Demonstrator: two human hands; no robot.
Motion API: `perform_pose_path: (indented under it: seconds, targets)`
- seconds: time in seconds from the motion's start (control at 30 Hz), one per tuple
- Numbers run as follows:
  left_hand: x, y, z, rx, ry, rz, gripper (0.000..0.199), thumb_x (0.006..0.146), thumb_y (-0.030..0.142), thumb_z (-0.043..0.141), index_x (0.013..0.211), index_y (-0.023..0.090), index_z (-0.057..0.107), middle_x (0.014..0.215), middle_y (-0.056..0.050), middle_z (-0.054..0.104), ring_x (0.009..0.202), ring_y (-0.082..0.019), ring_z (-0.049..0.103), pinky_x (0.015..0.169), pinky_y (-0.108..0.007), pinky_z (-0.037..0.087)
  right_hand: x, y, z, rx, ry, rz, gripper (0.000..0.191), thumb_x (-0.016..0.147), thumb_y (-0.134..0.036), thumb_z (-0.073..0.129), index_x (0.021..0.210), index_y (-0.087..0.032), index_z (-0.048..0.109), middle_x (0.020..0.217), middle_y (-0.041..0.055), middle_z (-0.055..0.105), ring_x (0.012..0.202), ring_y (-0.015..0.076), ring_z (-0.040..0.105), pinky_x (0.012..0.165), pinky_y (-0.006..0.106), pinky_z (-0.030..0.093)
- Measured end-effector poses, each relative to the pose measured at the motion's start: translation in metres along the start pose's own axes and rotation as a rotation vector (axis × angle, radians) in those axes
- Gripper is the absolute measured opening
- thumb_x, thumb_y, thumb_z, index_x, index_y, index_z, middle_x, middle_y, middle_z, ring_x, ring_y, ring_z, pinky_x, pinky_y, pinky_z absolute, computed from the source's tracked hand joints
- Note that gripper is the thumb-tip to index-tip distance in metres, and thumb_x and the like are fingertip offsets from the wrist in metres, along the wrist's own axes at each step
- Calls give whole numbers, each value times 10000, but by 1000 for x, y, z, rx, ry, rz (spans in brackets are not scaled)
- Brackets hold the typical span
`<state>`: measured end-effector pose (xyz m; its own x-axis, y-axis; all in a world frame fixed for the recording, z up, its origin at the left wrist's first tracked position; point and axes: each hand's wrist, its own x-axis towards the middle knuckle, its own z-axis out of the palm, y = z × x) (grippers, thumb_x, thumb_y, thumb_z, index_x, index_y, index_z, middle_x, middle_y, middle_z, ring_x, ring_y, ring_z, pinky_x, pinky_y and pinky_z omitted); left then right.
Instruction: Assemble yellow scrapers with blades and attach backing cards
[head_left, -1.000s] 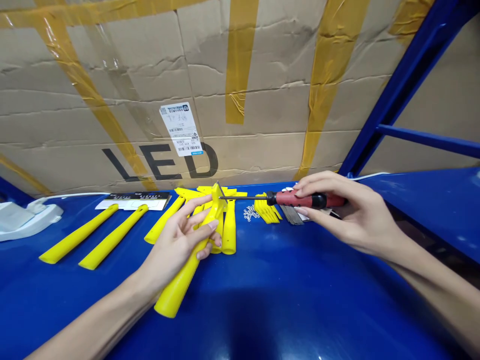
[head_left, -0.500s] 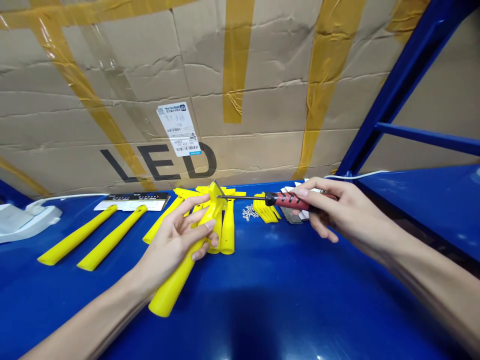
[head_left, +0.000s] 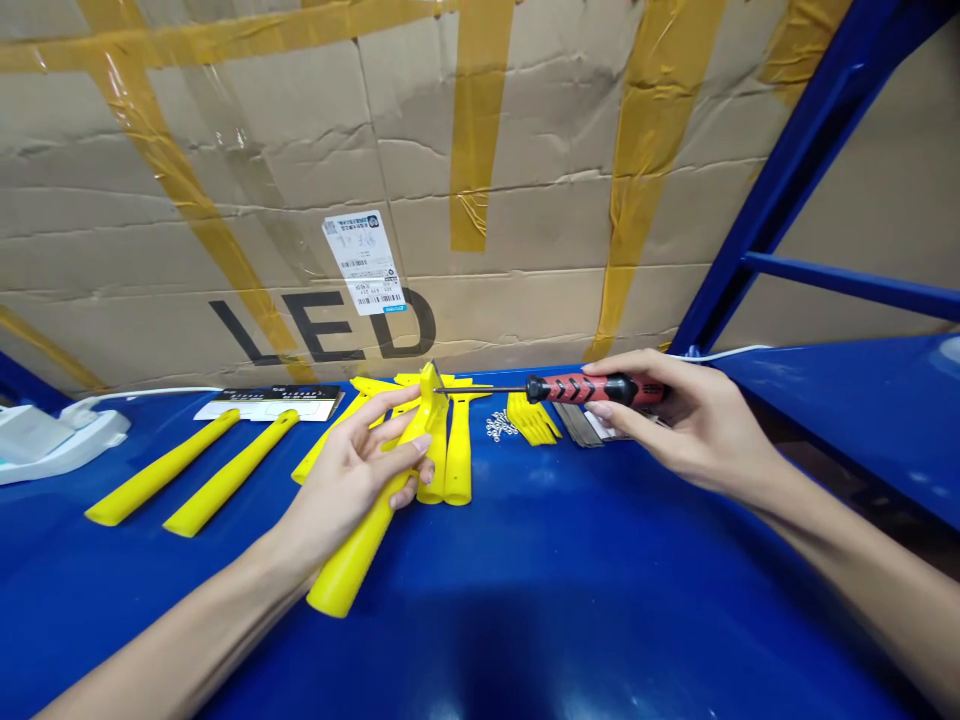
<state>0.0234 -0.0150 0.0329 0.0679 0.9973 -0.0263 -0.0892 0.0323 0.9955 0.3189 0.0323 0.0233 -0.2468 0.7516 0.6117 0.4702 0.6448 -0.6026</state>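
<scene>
My left hand (head_left: 375, 455) is wrapped round a yellow plastic scraper (head_left: 346, 570), held tilted above the blue table with its head up. A thin metal blade shows edge-on at that head. From the right, my right hand (head_left: 675, 420) grips a screwdriver (head_left: 566, 387) by its red and black handle, thumb and fingers closed on it. The shaft runs level to the left and its tip meets the scraper's head; the screw there is too small to make out. Behind my left hand lie several yellow handles (head_left: 458, 460), partly covered by it.
Small screws or nuts (head_left: 499, 427) lie beside a stack of yellow plastic pieces (head_left: 532, 418) and flat grey blades (head_left: 577, 425). Two yellow handles (head_left: 225, 480) rest at left near a printed card (head_left: 315, 402) and a white power strip (head_left: 97, 445). A taped cardboard box (head_left: 555, 220) stands behind.
My right hand has shifted its hold on the screwdriver: the fingers sit differently and the handle has turned. The tip stays at the scraper's head. The view has shifted slightly.
</scene>
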Motion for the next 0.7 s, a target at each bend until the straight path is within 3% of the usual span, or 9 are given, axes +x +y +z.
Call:
perform_pose_path:
  seconds: [0.13, 0.23, 0.33, 0.4, 0.5, 0.6, 0.7]
  targets:
    - [0, -2, -1, -9, -12, -11, 610, 741, 227, 842, 1265, 182, 531, 749, 3, 647, 535, -92, 565, 406, -141, 389, 0, -6, 1, 168, -86, 162, 259, 947, -425, 641, 1037, -189, 698, 531, -27, 606, 412, 123, 561, 445, 260, 458]
    - [0, -2, -1, 1, -20, -6, 604, 736, 227, 847, 1249, 184, 530, 749, -4, 659, 505, -84, 553, 390, -133, 369, 3, -7, 4, 323, -176, 297, 334, 980, -480, 573, 931, -168, 681, 589, -12, 617, 375, 98, 546, 410, 251, 436]
    - [0, 1, -1, 18, -1, 13, 566, 758, 230, 837, 1237, 192, 539, 718, 4, 649, 505, -89, 557, 386, -126, 361, 5, -4, 6, 456, -256, 415, 327, 988, -499, 548, 1035, -188, 639, 708, 3, 646, 433, 109, 584, 422, 253, 449]
    - [0, 3, -2, 18, 10, 32, 550, 766, 223, 832, 1238, 198, 550, 708, 6, 647, 504, -84, 551, 391, -124, 365, 4, -1, 5, 540, -273, 424, 310, 960, -449, 623, 1187, -245, 565, 816, 3, 666, 575, 133, 639, 520, 266, 504]
    - [1, 4, -4, 11, 13, 45, 550, 762, 213, 831, 1243, 204, 564, 728, -4, 663, 498, -72, 529, 401, -126, 371, 2, 3, 3, 601, -260, 329, 383, 929, -358, 692, 1242, -289, 481, 839, -17, 648, 679, 129, 616, 626, 275, 509]
    - [1, 2, -4, 28, 17, 36, 551, 793, 238, 811, 1279, 215, 554, 678, 6, 650, 484, -70, 503, 412, -134, 376, 2, 4, 6, 548, -234, 248, 310, 975, -400, 624, 1209, -274, 466, 678, -53, 592, 552, 107, 549, 542, 251, 468]
    - [1, -1, -3, 47, 27, 30, 562, 805, 252, 800, 1305, 218, 546, 657, 9, 643, 486, -82, 511, 418, -147, 389, 3, 2, 10, 453, -193, 314, 311, 1000, -521, 522, 1147, -251, 473, 597, -66, 540, 403, 92, 479, 371, 216, 372]
